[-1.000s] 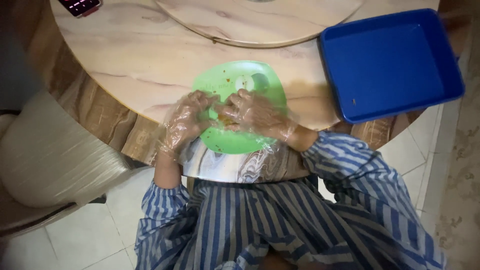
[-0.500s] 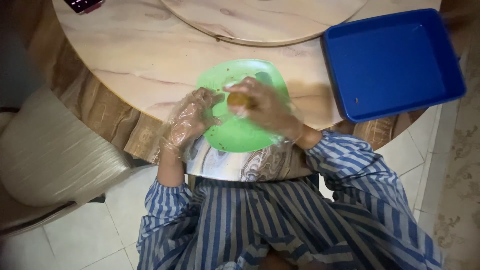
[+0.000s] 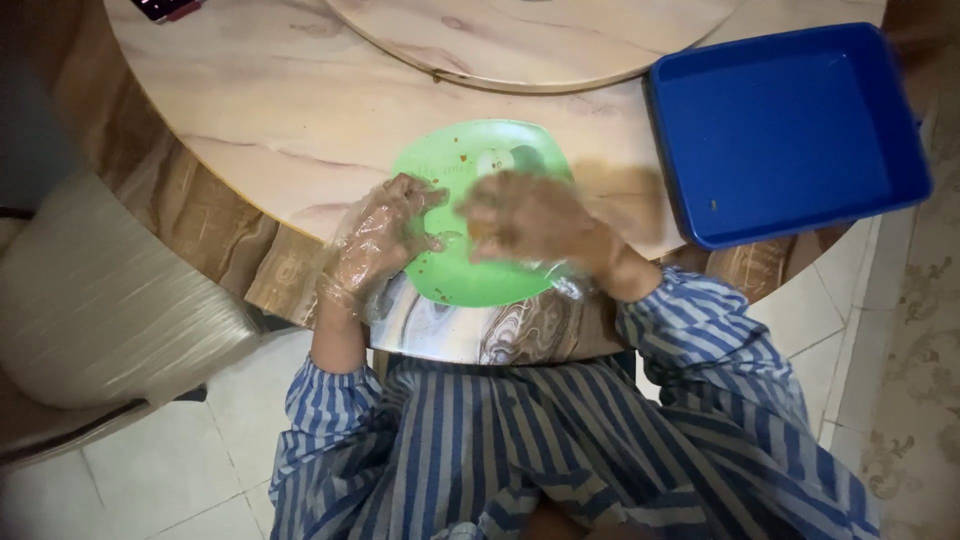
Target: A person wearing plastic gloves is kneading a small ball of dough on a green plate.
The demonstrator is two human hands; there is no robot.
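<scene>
The person's left hand [image 3: 385, 240], in a thin see-through plastic glove, rests on the left edge of a round green plastic plate [image 3: 470, 160]. Its fingers curl over the rim, touching the plate. The right hand [image 3: 535, 220] is over the middle of the plate, but it is very blurry. A small orange-brown bit shows near its fingers, and it is too smeared to tell what it is or whether the hand grips it. The two hands are close together but not touching.

The green plate sits at the near edge of a round pale marble-look table [image 3: 290, 110], partly sticking out past the rim toward the person. Small brown crumbs dot the plate. The hands hide much of its lower half.

A deep blue rectangular plastic tray [image 3: 790, 130] stands just to the right of the plate, and its far corner hangs over the table edge. A round wooden turntable [image 3: 540, 40] is cut off at the top. A dark gadget [image 3: 165, 8] peeks in at the top left, mostly out of view. A cream padded chair [image 3: 100, 310] stands on the left.
</scene>
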